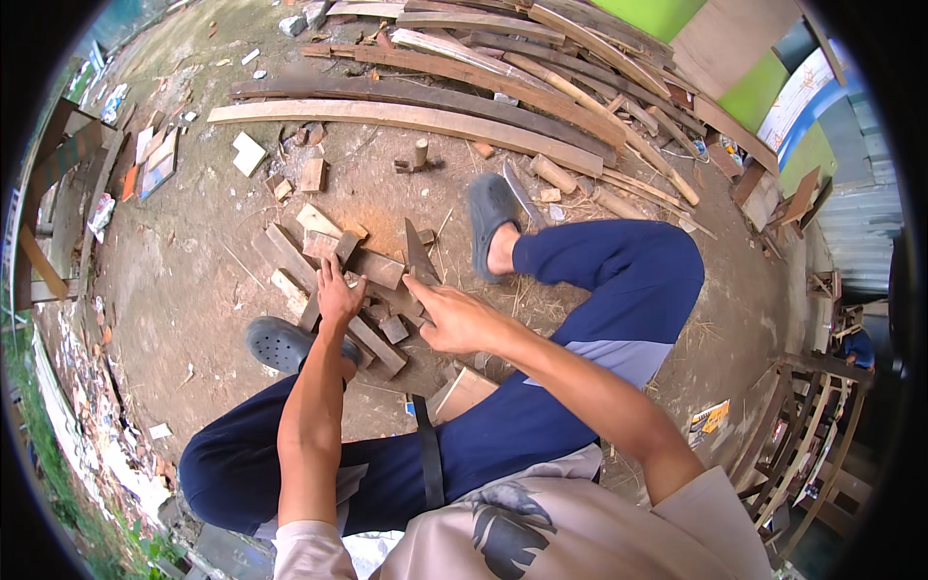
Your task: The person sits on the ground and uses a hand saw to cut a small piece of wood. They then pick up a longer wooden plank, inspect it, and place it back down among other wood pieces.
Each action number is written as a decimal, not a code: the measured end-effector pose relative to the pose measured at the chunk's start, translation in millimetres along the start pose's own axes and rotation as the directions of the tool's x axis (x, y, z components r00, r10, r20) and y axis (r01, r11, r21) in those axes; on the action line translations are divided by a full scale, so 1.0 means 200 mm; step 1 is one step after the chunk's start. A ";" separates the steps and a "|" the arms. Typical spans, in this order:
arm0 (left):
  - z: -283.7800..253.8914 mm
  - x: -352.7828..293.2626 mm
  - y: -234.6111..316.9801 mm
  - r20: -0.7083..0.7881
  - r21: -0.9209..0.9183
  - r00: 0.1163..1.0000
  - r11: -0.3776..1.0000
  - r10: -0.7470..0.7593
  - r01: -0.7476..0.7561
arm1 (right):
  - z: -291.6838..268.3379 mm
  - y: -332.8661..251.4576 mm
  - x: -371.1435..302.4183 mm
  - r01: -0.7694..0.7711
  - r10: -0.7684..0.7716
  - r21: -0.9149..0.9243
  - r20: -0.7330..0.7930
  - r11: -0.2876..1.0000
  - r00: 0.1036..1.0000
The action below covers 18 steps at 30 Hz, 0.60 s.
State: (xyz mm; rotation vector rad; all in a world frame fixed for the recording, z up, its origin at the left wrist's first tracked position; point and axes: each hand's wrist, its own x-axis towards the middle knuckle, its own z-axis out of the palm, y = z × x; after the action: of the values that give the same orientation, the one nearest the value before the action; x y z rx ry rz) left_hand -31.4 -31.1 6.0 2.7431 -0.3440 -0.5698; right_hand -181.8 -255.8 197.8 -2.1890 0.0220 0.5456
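Observation:
My right hand (454, 317) is closed around a handsaw, its handle mostly hidden in my fingers. The saw's tapering blade (419, 253) points away from me, beside the end of a short wooden block (380, 269). My left hand (339, 293) grips the block's left part, with the thumb toward me and the fingers over the wood. Beneath and around it lie stacked wood offcuts (377, 346). Sawdust (382, 230) covers the ground just beyond the block.
A hammer-like tool (420, 158) lies farther off. A long blade (523, 196) rests beside my right clog (491, 217); my left clog (277, 344) flanks the offcuts. Long planks (416, 118) are piled at the back. Wooden frames (822, 435) stand at right.

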 end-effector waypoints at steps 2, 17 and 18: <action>0.00 -0.02 0.01 0.025 -0.005 1.000 1.000 -0.015 0.015 | 0.00 0.00 0.09 -0.024 0.034 -0.080 0.134 0.997 0.990; 0.05 0.08 0.03 0.133 0.076 0.975 0.983 -0.176 0.167 | 0.42 0.97 0.44 0.032 0.030 -0.290 0.205 0.957 0.978; 0.07 0.08 0.02 0.140 0.069 0.976 0.985 -0.168 0.160 | 0.37 1.04 0.43 -0.086 0.119 -0.242 0.123 0.967 0.985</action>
State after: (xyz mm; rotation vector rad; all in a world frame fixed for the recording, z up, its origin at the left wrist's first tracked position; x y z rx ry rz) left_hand -23.1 -43.5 -9.8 2.8096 -0.1702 -0.8175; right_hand -173.4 -316.4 -31.3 -2.3850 -0.0028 0.7914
